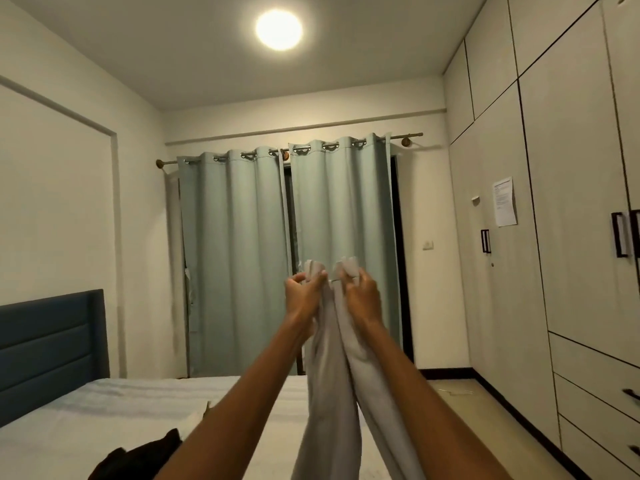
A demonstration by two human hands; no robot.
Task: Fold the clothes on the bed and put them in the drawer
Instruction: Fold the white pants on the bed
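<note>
I hold a light grey garment [332, 393] up in front of me, above the bed [104, 410]. My left hand [302, 295] grips its top edge on the left and my right hand [362, 297] grips it on the right, the two hands almost touching. The cloth hangs down in two long folds between my forearms and runs out of the bottom of the view. A black garment [138, 459] lies crumpled on the white sheet at the lower left. The drawers [595, 386] are in the wardrobe at the lower right, all shut.
A blue padded headboard [52, 351] stands at the left. Closed pale green curtains [287, 254] cover the far wall. A tall wardrobe [554, 202] with black handles lines the right side. A strip of floor [485, 420] runs between bed and wardrobe.
</note>
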